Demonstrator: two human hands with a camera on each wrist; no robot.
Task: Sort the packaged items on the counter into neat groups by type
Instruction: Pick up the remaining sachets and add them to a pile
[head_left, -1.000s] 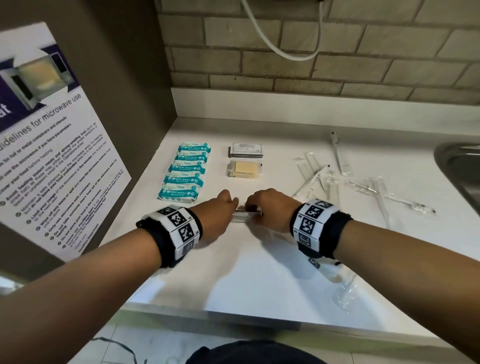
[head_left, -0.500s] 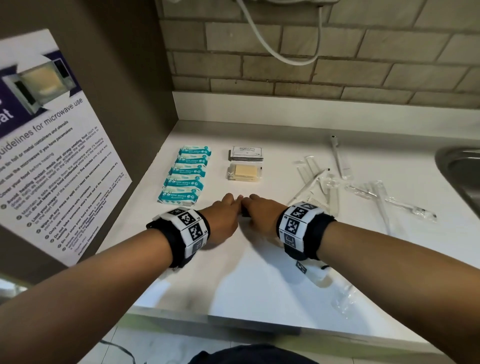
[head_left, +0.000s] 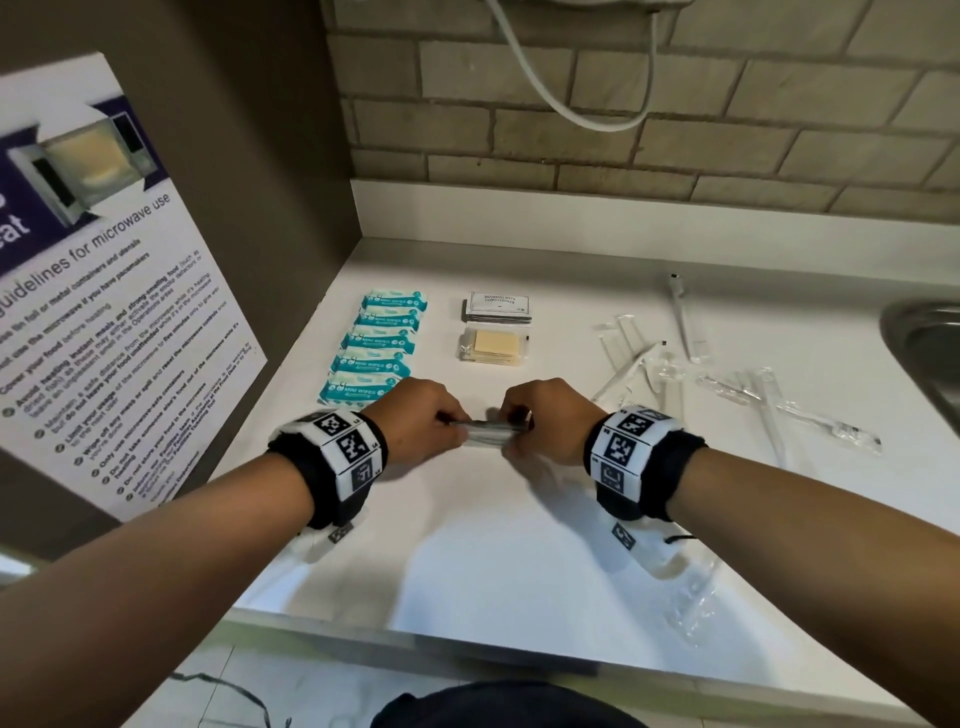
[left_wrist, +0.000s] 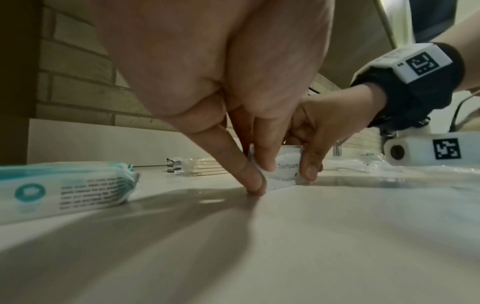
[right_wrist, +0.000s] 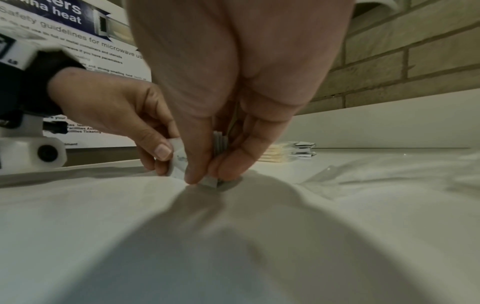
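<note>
A small stack of white toothpaste sachets (head_left: 491, 434) stands on edge on the white counter (head_left: 493, 545), below the yellow packets. My left hand (head_left: 436, 423) pinches its left end and my right hand (head_left: 524, 421) pinches its right end. In the left wrist view my left hand (left_wrist: 259, 174) holds the sachets (left_wrist: 287, 168) with thumb and finger curled, and the word Toothpaste shows. In the right wrist view my right hand (right_wrist: 207, 170) squeezes the sachets' edges (right_wrist: 221, 144) against the counter.
A row of teal mini wipes packs (head_left: 379, 353) lies at the left. Shampoo sachets (head_left: 497, 307) and yellow packets (head_left: 493, 347) sit behind my hands. Clear-wrapped toothbrushes (head_left: 727, 384) lie scattered at the right, near a steel sink (head_left: 930, 353). A clear wrapper (head_left: 696, 603) lies near the front edge.
Half a second ago my hands were pressed together over the sachets. They have drawn slightly apart, and the stack shows between them again.
</note>
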